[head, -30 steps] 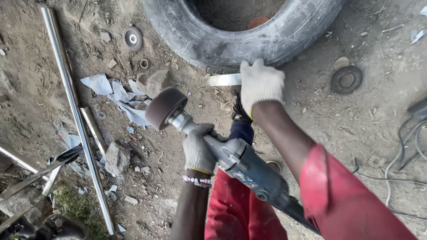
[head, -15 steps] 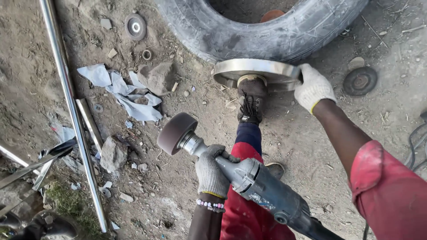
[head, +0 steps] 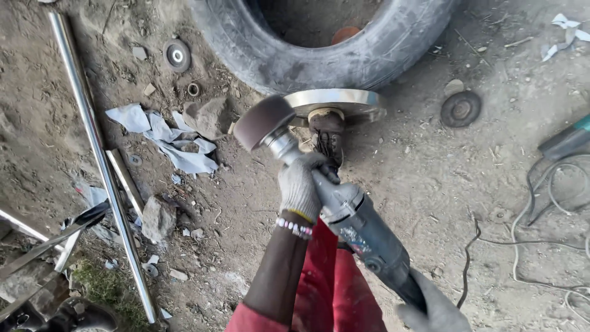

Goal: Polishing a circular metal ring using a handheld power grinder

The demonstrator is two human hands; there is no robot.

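Note:
My gloved left hand (head: pixel 300 184) grips the neck of a grey-blue angle grinder (head: pixel 359 227), just behind its dark round sanding wheel (head: pixel 264 122). My gloved right hand (head: pixel 433 310) holds the grinder's rear end at the bottom edge of the view. The wheel sits at the left rim of a shiny round metal disc (head: pixel 338 100). That disc lies flat on the toe of my dark shoe (head: pixel 327 136), close to a big tyre (head: pixel 369 55). My red trouser leg (head: pixel 332 289) runs down below the grinder.
A long steel pipe (head: pixel 98 154) lies on the dirt at the left, with a shorter bar (head: pixel 126 178), crumpled paper (head: pixel 163 135) and stones (head: pixel 158 218) beside it. Worn abrasive discs (head: pixel 177 55) (head: pixel 461 109) lie on the ground. Cables (head: pixel 553 203) trail at the right.
My right hand has let go of the metal disc and gone back to the grinder's rear end. The grinder's wheel has moved up to the disc's left rim.

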